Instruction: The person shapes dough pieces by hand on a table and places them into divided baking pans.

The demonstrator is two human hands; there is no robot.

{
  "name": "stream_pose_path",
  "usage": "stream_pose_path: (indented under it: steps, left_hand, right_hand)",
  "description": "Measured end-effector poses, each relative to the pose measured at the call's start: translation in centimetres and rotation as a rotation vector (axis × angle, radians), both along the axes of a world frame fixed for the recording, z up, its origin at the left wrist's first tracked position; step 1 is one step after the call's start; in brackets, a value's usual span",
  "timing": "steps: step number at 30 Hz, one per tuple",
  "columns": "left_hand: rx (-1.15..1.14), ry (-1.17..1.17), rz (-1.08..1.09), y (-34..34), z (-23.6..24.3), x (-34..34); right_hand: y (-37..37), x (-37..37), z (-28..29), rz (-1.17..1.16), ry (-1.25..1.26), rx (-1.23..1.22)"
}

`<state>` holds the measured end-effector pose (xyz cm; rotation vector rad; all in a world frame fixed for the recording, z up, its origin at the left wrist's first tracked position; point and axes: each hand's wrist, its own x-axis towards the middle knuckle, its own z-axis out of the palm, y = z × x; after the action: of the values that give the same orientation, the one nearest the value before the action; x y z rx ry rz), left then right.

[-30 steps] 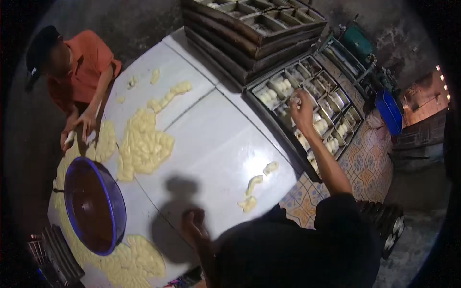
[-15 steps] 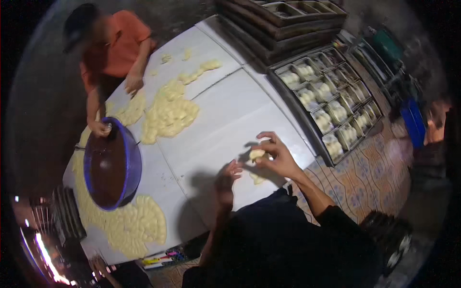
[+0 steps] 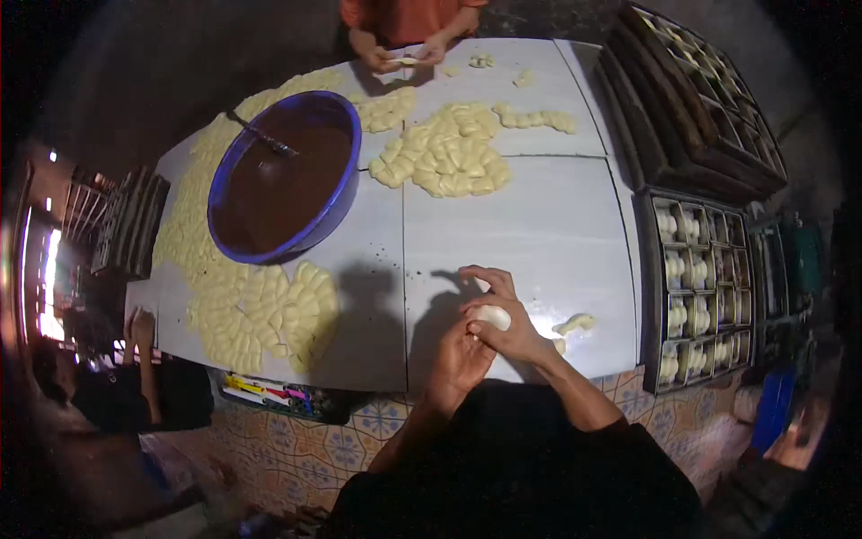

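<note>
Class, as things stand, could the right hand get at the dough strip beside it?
Probably yes: the dough strip lies close to the right hand with nothing apparently blocking the way, though the dough ball it holds may hinder picking up.

Dough (image 3: pixel 446 160) lies on the table (image 3: pixel 548 234), left and right of the basin (image 3: pixel 330 220)

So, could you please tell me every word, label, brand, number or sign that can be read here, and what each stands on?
There are none that can be read.
Colourful items below the near edge of the table: too small and blurred to tell whether they bear print.
Blue bin at lower right: too blurred to tell.
Purple-blue basin and held dough piece: no lettering visible.
</note>
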<state>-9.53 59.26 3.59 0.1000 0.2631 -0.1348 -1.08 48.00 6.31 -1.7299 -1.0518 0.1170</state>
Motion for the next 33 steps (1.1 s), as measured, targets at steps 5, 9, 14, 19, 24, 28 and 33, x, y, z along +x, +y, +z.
stream_pose_path:
  steps: [5, 9, 14, 19, 24, 28, 33]
  left_hand:
    - [-0.001, -0.428, -0.027, 5.2, 4.6, 4.1]
    - [0.939, -0.198, 0.342, 19.2, 6.2, 13.3]
    - [2.242, 0.489, 0.393, 33.3, 3.4, 17.3]
    - [2.113, 0.523, 0.038, 28.7, 6.4, 18.0]
    - [1.544, 0.467, 0.256, 21.1, 9.6, 13.8]
    - [1.092, 0.299, 0.085, 11.1, 6.7, 8.4]
    - [0.947, 0.317, -0.032, 3.8, 4.6, 4.7]
  right_hand:
    - [0.5, 2.4, -2.3, 0.242, 0.862, 0.249]
    - [1.4, 2.9, -1.6, 0.148, 0.83, 0.271]
    - [2.9, 1.8, -1.3, 0.196, 0.972, 0.328]
    - [1.8, 2.6, -4.2, 0.183, 0.784, 0.392]
    - [2.4, 3.0, -5.7, 0.055, 1.031, 0.421]
    - [3.7, 2.5, -4.3, 0.108, 1.59, 0.691]
    - [2.2, 0.0, -4.2, -0.243, 1.166, 0.387]
